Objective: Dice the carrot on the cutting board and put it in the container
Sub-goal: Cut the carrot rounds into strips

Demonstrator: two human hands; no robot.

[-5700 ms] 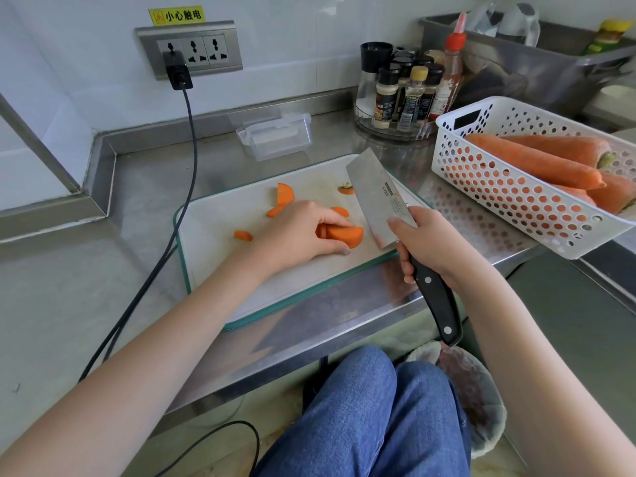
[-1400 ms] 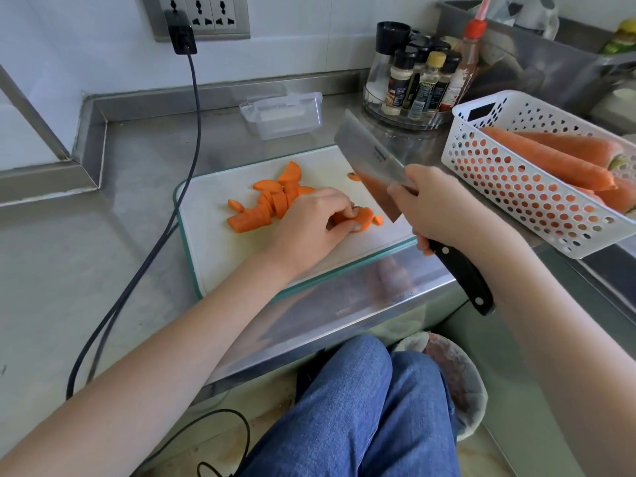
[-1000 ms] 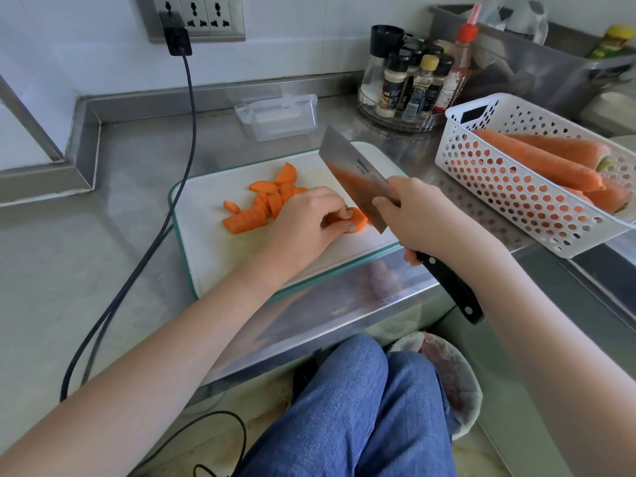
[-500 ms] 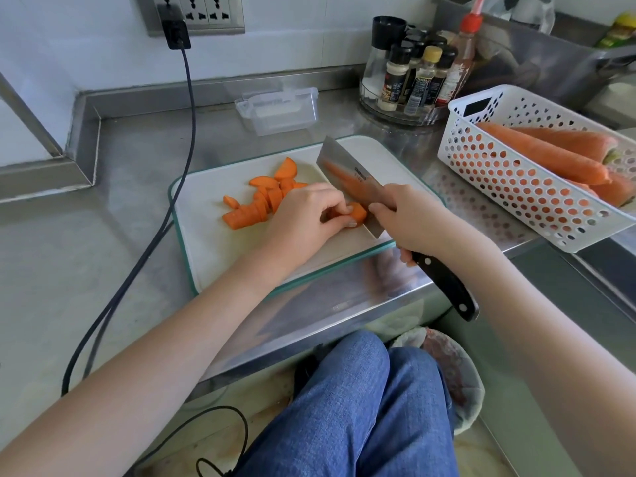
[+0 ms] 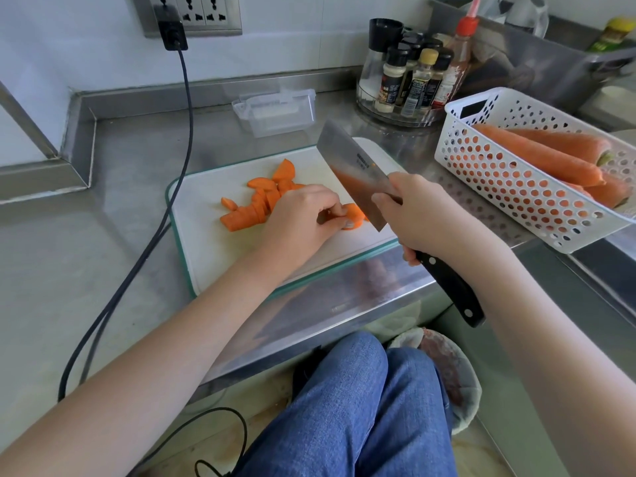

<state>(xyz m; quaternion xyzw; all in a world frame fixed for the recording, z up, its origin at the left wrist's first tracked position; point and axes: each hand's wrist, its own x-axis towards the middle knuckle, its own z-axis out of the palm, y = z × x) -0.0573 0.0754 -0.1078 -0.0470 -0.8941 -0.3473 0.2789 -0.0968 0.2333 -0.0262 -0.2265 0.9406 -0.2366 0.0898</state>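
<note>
A white board (image 5: 213,249) with a green rim is lying on the steel counter (image 5: 69,270), its near corner reaching almost to the counter's edge. The left hand (image 5: 303,218) is curling its fingers down onto a small carrot piece (image 5: 354,215), pinning it to the board; most of that piece is hiding under the fingertips. The right hand (image 5: 423,218) is wrapping tightly around the black handle of a cleaver (image 5: 354,170), whose blade is tilting just beside the held piece, its edge at or just above the board; which, I cannot tell. Cut slices (image 5: 254,204) are lying in a loose heap left of the hand, partly behind it.

Behind the board a clear container (image 5: 278,111) is standing with nothing visible in it. To its right a round rack of spice bottles (image 5: 409,84) is crowding the back corner, next to a grey tub (image 5: 537,63) that is running off the top edge. A white basket (image 5: 516,187) holding whole carrots (image 5: 537,156) is sitting just right of the board, its far end cut off by the frame. A black cable (image 5: 165,215) is trailing from a wall plug (image 5: 170,27) across the counter and over its edge, passing close by the board's left corner. Below, a lined bin (image 5: 444,366) is showing behind denim-clad knees (image 5: 351,414), and the bottle labels are too small to read.
</note>
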